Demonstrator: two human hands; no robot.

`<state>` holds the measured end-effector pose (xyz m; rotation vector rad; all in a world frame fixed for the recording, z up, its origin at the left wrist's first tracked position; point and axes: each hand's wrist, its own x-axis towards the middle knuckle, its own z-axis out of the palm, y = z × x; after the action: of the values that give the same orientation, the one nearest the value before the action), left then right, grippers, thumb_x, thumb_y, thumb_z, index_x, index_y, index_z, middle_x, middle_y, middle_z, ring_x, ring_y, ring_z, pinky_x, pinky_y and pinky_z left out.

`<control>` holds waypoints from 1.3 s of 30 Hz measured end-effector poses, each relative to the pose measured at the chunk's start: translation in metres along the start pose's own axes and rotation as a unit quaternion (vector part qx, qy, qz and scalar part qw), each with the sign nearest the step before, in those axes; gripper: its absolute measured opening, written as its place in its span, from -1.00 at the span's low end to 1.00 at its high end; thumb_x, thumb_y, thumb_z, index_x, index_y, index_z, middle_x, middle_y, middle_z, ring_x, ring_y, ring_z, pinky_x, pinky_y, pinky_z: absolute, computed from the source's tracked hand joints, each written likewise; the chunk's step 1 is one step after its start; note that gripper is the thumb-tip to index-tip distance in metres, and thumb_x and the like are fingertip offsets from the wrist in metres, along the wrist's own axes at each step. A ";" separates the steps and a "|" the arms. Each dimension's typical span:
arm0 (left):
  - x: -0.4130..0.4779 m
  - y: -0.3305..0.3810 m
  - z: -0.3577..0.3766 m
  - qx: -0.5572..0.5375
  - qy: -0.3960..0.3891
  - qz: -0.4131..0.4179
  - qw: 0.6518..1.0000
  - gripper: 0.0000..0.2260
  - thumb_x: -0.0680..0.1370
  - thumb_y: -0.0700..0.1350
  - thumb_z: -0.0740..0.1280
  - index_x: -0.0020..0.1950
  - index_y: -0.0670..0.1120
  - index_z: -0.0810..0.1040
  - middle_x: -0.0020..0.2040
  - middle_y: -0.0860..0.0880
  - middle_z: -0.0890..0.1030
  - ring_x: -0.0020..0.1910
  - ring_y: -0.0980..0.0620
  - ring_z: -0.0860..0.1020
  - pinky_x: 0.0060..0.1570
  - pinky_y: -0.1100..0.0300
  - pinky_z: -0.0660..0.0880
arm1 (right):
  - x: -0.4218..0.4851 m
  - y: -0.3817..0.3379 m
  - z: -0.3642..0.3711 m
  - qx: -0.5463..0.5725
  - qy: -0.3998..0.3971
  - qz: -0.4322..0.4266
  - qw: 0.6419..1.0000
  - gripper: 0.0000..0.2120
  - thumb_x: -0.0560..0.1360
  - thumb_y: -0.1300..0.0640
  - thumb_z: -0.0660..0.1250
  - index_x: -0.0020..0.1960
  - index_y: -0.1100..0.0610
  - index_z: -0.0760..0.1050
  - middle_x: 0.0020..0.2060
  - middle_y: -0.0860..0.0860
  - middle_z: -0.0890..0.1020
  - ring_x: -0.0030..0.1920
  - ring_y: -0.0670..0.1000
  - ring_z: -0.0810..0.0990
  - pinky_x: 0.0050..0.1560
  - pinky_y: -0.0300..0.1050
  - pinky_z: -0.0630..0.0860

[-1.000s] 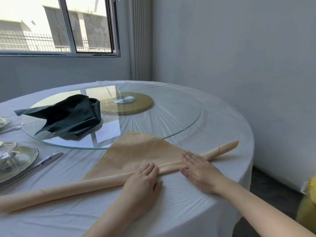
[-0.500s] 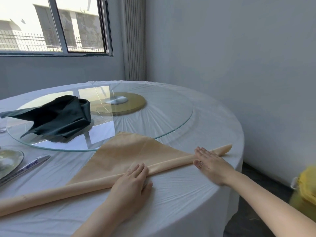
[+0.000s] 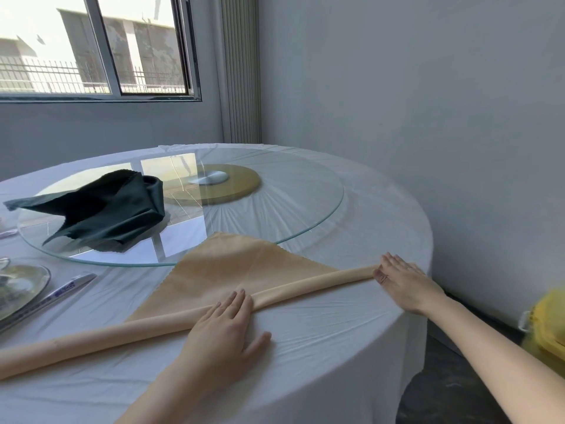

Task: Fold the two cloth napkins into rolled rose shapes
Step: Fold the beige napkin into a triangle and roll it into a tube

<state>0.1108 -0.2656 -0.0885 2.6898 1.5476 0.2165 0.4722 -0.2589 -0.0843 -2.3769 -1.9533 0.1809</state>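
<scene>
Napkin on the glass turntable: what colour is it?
Dark green napkin, plain, seen in the head view.

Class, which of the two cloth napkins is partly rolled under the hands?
The beige cloth napkin on the white tablecloth; the dark green cloth napkin lies crumpled, untouched, on the glass turntable.

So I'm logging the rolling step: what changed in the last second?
The right hand slid outward along the beige napkin roll, from near the middle to its right end, which it now covers. The left hand stayed flat, pressing on the roll's middle. Nothing was gripped or released. The unrolled triangle looks the same, and the dark green napkin remains on the glass turntable.
</scene>
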 end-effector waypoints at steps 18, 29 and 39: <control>-0.006 -0.005 -0.002 -0.007 -0.037 -0.025 0.999 -0.11 0.31 0.40 -0.27 0.56 -0.03 -0.08 0.56 0.01 -0.09 0.52 0.10 -0.14 0.45 0.11 -0.23 | -0.035 -0.194 0.022 0.025 -0.022 -0.275 0.961 0.27 0.03 -0.54 -0.66 0.53 0.13 -0.10 0.53 0.01 -0.06 0.51 -0.11 -0.14 0.44 -0.23 -0.22; -0.027 -0.027 -0.005 0.013 -0.031 -0.063 0.997 -0.03 0.24 0.42 -0.32 0.55 -0.06 -0.13 0.56 0.00 -0.12 0.52 0.09 -0.16 0.44 0.14 -0.21 | -0.044 -0.222 0.019 0.017 -0.017 -0.311 0.950 -0.45 0.59 -0.07 -0.19 0.53 0.08 -0.09 0.53 -0.03 -0.07 0.50 -0.13 -0.15 0.41 -0.27 -0.24; -0.047 -0.064 -0.013 0.007 -0.047 -0.057 0.997 -0.12 0.35 0.44 -0.19 0.55 -0.03 -0.13 0.56 0.03 -0.13 0.52 0.14 -0.16 0.46 0.19 -0.18 | -0.042 -0.234 0.028 0.003 0.002 -0.336 0.942 -0.08 0.20 -0.17 -0.48 0.53 0.05 -0.10 0.53 -0.07 -0.07 0.49 -0.18 -0.16 0.38 -0.32 -0.26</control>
<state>0.0310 -0.2740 -0.0871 2.5703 1.6752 0.0752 0.2328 -0.2553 -0.0819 -1.5615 -2.6016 0.1384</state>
